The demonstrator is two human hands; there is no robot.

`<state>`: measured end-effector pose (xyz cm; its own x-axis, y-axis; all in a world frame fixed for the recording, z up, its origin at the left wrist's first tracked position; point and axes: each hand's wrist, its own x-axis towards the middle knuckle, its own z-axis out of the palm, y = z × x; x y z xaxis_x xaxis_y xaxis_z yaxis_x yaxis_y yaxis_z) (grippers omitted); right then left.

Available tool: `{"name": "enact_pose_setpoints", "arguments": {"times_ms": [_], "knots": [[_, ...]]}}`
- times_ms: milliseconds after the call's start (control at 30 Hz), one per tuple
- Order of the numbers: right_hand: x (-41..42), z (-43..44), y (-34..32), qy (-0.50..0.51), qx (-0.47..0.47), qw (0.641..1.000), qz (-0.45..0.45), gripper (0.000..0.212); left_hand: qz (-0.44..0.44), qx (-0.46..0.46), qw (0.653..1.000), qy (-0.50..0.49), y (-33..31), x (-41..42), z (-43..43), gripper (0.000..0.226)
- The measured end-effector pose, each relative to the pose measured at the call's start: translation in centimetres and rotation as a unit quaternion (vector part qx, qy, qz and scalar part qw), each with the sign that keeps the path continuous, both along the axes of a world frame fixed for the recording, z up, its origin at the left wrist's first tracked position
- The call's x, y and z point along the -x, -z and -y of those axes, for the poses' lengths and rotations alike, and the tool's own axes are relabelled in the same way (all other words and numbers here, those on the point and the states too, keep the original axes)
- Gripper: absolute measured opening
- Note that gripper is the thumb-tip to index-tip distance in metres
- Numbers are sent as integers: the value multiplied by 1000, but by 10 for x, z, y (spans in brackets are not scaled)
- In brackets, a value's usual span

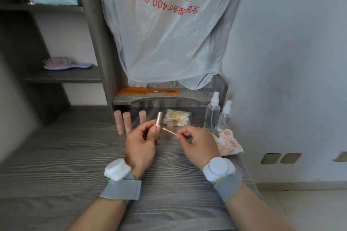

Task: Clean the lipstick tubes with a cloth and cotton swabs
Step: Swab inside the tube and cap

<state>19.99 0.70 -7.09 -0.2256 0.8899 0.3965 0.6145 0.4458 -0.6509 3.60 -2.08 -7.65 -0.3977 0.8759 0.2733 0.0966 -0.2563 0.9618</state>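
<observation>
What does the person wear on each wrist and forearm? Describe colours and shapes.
Each wrist carries a round white puck-shaped device: one behind the left hand, one behind the right hand. Each sits on a wide grey fabric strap edged in yellow-green. No sleeves, cables or markings show.

Lipstick tube (pixel 159 118) base hidden by left hand (pixel 141 144) (fingers curled), hairbrush (pixel 64 63) blurred

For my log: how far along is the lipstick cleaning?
Done: the cloth lies aside with red stains, so some wiping seems done. In hand: the left hand grips an open tube; the right hand pinches a swab, tip near the tube. Left: three tubes stand behind; whether they are clean cannot be told.
</observation>
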Motion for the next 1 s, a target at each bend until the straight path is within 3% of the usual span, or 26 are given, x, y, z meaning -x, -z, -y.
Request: {"name": "enact_pose_setpoints", "arguments": {"times_ms": [433, 600, 733, 1000], "knots": [[3, 0, 1, -20, 9, 992, 125, 6, -74, 24, 996, -51, -1, 2, 0, 22], [4, 2, -2, 2, -17, 998, 57, 13, -84, 23, 994, -62, -4, 1, 3, 21], [3, -1, -12, 44, -54, 997, 17, 7, -95, 24, 993, -72, -8, 0, 4, 21], [12, -20, -30, 19, 12, 997, 78, 39, -133, 35, 985, -101, -8, 1, 5, 18]]}}
